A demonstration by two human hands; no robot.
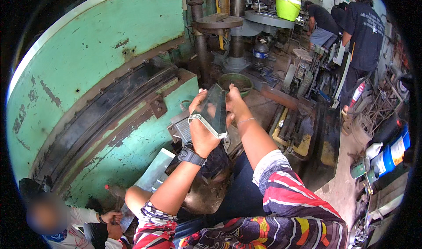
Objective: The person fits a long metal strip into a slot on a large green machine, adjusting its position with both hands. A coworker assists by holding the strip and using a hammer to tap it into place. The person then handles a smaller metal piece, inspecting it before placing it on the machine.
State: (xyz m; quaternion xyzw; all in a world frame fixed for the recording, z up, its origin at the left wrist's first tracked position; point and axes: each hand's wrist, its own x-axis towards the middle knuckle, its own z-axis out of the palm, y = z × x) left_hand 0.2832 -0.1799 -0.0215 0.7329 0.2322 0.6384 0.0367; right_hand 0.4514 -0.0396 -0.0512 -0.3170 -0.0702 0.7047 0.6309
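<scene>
A bent sheet-metal channel (pixel 216 104), dark and glossy along its length with a pale cut end toward me, is held up in front of me. Around its left side and near end wraps my left hand (pixel 203 136), a dark watch (pixel 190 155) on that wrist. Farther along, my right hand (pixel 234 103) grips the other side, its fingers partly hidden behind the metal. Below the channel, a grey ribbed metal block (pixel 181 128) sits partly covered by my hands and forearm.
A large green press machine (pixel 110 34) fills the left. At lower left, a person's hands (pixel 113 222) hold a long metal sheet (pixel 151 172). Two people (pixel 362 34) work at the back right. A drill-press column (pixel 237 29) and green tub (pixel 237 80) stand ahead; scrap metal (pixel 373 104) lies right.
</scene>
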